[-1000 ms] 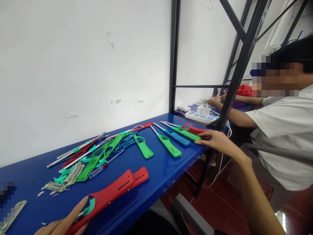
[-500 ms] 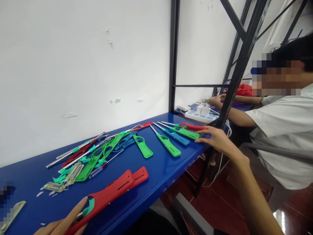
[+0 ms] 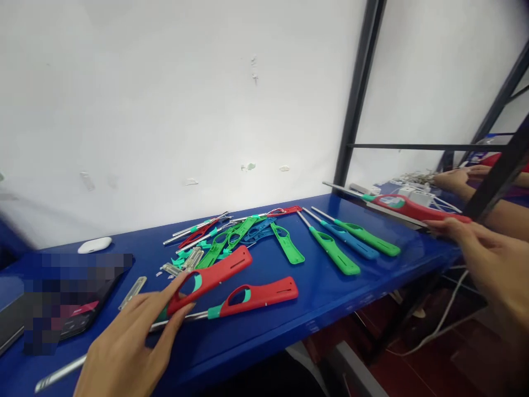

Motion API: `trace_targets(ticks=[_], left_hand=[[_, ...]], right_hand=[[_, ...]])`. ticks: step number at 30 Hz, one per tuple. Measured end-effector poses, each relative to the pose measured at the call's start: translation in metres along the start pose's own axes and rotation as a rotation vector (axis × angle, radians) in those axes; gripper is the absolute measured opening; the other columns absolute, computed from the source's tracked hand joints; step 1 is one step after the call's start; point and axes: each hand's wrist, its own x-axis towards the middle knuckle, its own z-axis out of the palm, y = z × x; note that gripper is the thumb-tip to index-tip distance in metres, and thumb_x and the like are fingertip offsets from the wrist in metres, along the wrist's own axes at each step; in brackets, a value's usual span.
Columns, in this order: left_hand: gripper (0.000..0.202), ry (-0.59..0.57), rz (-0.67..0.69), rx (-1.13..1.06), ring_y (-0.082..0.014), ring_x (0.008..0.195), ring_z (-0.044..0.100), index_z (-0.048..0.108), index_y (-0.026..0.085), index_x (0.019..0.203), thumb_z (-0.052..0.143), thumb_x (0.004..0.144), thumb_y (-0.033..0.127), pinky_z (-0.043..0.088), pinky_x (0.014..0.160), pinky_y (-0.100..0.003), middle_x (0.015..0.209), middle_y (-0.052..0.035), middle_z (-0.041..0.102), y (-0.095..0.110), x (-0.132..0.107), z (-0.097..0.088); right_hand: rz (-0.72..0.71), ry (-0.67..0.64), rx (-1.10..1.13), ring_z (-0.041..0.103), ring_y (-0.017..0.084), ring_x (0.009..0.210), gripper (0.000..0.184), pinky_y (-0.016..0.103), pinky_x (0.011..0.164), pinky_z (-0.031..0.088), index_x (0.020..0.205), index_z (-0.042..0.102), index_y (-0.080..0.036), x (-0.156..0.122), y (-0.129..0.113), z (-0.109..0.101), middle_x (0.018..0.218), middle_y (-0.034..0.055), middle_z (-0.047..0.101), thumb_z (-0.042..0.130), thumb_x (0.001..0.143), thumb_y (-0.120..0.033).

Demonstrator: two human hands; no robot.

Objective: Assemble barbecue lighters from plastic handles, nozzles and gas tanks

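My left hand (image 3: 132,336) is closed on a red long-neck lighter (image 3: 225,273), gripping it near the teal collar, its metal tube pointing down-left. Just beyond it, a second red lighter (image 3: 268,298) lies on the blue table (image 3: 256,342). At the right, my right hand (image 3: 487,259) pinches the handle end of another red lighter (image 3: 430,210), raised above the table with its tube pointing left. Left of that hand, a green lighter (image 3: 374,240), a blue lighter (image 3: 351,241) and another green lighter (image 3: 334,255) lie side by side. A green half-shell (image 3: 289,248) rests beside them.
Near the wall lies a pile of green shells (image 3: 212,253), metal tubes, teal pieces and clear tanks (image 3: 193,259). A phone (image 3: 85,314) and a white case (image 3: 95,245) are at left. A black rack post (image 3: 359,94) stands behind; a co-worker's hands (image 3: 452,179) show at right.
My right hand has picked up the red lighter from the far end of the row. My left hand and its lighter appear higher, apart from the second red one. The view has swung left.
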Motion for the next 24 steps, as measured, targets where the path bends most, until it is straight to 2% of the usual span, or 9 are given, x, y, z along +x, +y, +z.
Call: trace_targets(ticks=[1,2,3,6,9,13,17,20,24], left_hand=[[0.052,-0.011,0.021,0.039,-0.0336,0.107,0.072,0.053,0.042,0.151,0.054,0.102,0.058,0.057,0.093,-0.047,0.121,-0.0031,0.076,-0.001,0.006,0.001],[0.050,-0.026,0.028,0.041,-0.0334,0.105,0.073,0.059,0.041,0.147,0.052,0.101,0.061,0.058,0.090,-0.046,0.118,-0.0036,0.077,-0.002,0.010,0.002],[0.051,-0.074,0.018,0.024,-0.0318,0.099,0.075,0.061,0.039,0.145,0.051,0.101,0.062,0.060,0.085,-0.043,0.115,-0.0040,0.078,-0.003,0.013,0.005],[0.053,-0.194,-0.023,-0.058,-0.0276,0.090,0.076,0.063,0.036,0.145,0.053,0.101,0.064,0.061,0.074,-0.035,0.113,-0.0044,0.079,-0.003,0.014,0.012],[0.053,-0.239,-0.017,-0.133,-0.0265,0.097,0.076,0.065,0.037,0.143,0.055,0.100,0.065,0.062,0.080,-0.032,0.116,-0.0032,0.079,-0.001,0.008,0.007],[0.049,-0.308,-0.036,-0.135,-0.0279,0.100,0.077,0.071,0.036,0.136,0.055,0.100,0.065,0.063,0.084,-0.034,0.112,-0.0026,0.080,-0.001,0.000,-0.014],[0.041,-0.362,-0.080,-0.129,-0.0261,0.102,0.076,0.072,0.033,0.135,0.055,0.103,0.053,0.063,0.090,-0.035,0.116,-0.0048,0.077,0.005,0.001,-0.025],[0.041,-0.367,-0.052,-0.162,-0.0242,0.108,0.074,0.065,0.032,0.143,0.051,0.105,0.039,0.062,0.092,-0.034,0.125,-0.0058,0.074,0.013,0.005,-0.020],[0.038,-0.320,-0.008,-0.202,-0.0263,0.120,0.071,0.069,0.029,0.138,0.051,0.105,0.031,0.059,0.103,-0.040,0.132,-0.0060,0.074,0.017,0.008,-0.010]], right_hand=[[0.027,0.019,0.068,0.076,0.039,0.100,0.035,0.051,0.095,0.056,0.088,0.082,-0.023,-0.003,-0.010,0.001,0.096,0.0141,0.081,0.066,0.089,-0.054],[0.095,0.052,0.238,0.076,0.039,0.096,0.032,0.054,0.096,0.056,0.081,0.080,-0.022,-0.007,-0.021,0.004,0.094,0.0148,0.081,0.071,0.087,-0.053],[0.144,0.027,0.404,0.076,0.040,0.096,0.029,0.056,0.099,0.055,0.076,0.079,-0.024,-0.011,-0.031,0.007,0.092,0.0143,0.080,0.076,0.084,-0.052],[0.194,-0.173,0.602,0.074,0.041,0.102,0.025,0.057,0.106,0.052,0.075,0.080,-0.033,-0.029,-0.062,0.025,0.089,0.0087,0.080,0.075,0.086,-0.054],[0.198,-0.425,0.524,0.073,0.043,0.098,0.034,0.059,0.101,0.056,0.072,0.081,-0.034,-0.051,-0.087,0.043,0.086,0.0082,0.080,0.073,0.085,-0.064],[0.050,-0.748,0.395,0.074,0.037,0.088,0.047,0.055,0.096,0.058,0.069,0.083,-0.032,-0.075,-0.115,0.062,0.082,0.0080,0.081,0.064,0.090,-0.070],[0.038,-0.875,0.425,0.074,0.031,0.079,0.052,0.047,0.086,0.063,0.069,0.082,-0.029,-0.085,-0.137,0.079,0.081,0.0083,0.081,0.063,0.090,-0.072],[0.076,-0.962,0.446,0.074,0.029,0.077,0.055,0.042,0.079,0.064,0.073,0.083,-0.025,-0.085,-0.148,0.092,0.084,0.0099,0.081,0.062,0.089,-0.074],[0.050,-1.061,0.474,0.071,0.025,0.078,0.059,0.038,0.081,0.061,0.074,0.078,-0.021,-0.085,-0.163,0.110,0.083,0.0091,0.078,0.057,0.092,-0.074]])
